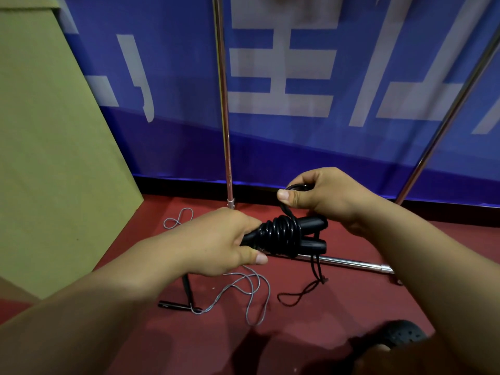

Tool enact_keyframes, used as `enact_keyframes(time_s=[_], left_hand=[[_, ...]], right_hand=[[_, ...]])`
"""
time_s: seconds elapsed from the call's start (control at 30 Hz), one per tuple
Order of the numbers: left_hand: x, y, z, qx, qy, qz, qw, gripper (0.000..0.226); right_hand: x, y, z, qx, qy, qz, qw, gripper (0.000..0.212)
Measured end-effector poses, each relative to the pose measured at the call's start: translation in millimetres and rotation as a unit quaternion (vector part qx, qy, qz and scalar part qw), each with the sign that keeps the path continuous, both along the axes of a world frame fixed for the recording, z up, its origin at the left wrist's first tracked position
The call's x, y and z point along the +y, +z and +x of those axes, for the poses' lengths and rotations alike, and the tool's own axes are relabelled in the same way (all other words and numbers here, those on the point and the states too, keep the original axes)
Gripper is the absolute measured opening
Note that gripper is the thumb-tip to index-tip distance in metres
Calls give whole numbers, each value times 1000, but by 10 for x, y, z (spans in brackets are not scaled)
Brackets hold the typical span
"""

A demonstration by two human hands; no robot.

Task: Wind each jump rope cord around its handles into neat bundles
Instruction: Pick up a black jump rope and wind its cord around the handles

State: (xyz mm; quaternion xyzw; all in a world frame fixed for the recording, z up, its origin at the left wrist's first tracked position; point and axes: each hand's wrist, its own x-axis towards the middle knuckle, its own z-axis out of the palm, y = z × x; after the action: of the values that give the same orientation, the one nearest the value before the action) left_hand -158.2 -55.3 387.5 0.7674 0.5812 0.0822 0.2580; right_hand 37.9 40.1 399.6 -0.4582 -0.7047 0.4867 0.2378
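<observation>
My left hand [216,240] grips one end of the black handles [311,234], fingers and thumb curled round them, holding the pair side by side above the red floor [351,307]. The black cord [281,234] is wound round their middle in a thick, glossy stack of turns, close together, with the rounded handle ends sticking out to the right. From the top of the coil a short run of cord rises to my right hand [324,196], which pinches a small loop of it between thumb and curled fingers. Two thin black straps [300,290] hang from the handle ends and trail in a loop near the floor.

A second rope lies below: its grey cord [251,293] sprawls in loose loops, and its thin black handles [176,305] rest on the floor, one partly hidden under my left wrist. More grey cord shows as a loop near the cardboard [54,158].

The handle ends inside my left palm are hidden. A dark shoe [400,335] sits in shadow, hard to make out.
</observation>
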Motion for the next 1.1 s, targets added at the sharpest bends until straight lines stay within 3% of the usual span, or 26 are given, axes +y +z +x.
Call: enact_keyframes(time_s=[0.5, 0.6, 0.77, 0.9, 1.1], left_hand=[[-29, -12, 52, -127, -32, 90, 987, 16], [-4, -44, 48, -113, -3, 113, 987, 18], [-6, -21, 29, -76, 51, 174, 980, 23], [9, -32, 11, -65, 104, 208, 970, 25], [30, -37, -15, -45, 194, 224, 954, 35]], right_hand=[[8, -41, -56, 65, 63, -58, 994, 61], [32, -88, -95, 81, 51, -65, 993, 54], [13, -88, -93, 79, 42, -22, 996, 25], [0, -73, -95, 62, 14, -1, 998, 44], [43, -75, -138, 76, -25, -25, 996, 24]])
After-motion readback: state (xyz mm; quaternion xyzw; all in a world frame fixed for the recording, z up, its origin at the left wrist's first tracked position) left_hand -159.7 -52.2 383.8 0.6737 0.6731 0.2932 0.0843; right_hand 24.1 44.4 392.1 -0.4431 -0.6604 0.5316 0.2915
